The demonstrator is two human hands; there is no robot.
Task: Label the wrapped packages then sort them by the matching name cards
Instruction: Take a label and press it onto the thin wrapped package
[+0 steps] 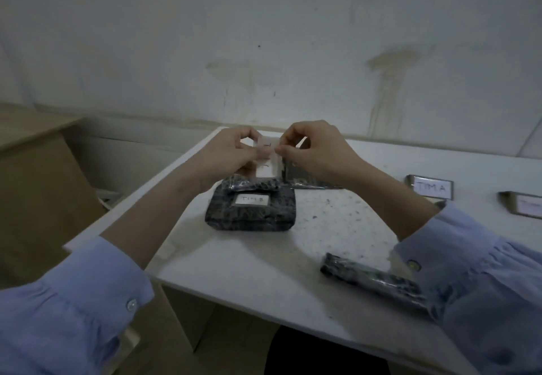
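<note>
Head view: both hands are raised over the far left corner of the white table (264, 260). The left hand (234, 151) and the right hand (316, 151) each pinch a small white label sheet (265, 156) between thumb and fingertips, holding it upright between them. The marks on it are too blurred to read, though it looks like a sheet of stickers.

Just below the hands, the labelled package (250, 210) lies flat in dark patterned wrap with a white label reading "TIM B" on top. It sits near the left edge but inside it. A second package (308, 179) lies behind it toward the far edge, partly hidden by the right hand. A third package (372, 279) lies slantwise close to the near edge, its right end under the right sleeve (484, 286).

Along the right side two name cards stand apart from each other: the "TIM A" card (431, 188), and a second card (525, 206) cut off by the frame, its writing unreadable.

A broad stretch of speckled tabletop shows between the labelled package, the third package and the cards. A cardboard box (44, 187) stands off the left edge, near the table.
</note>
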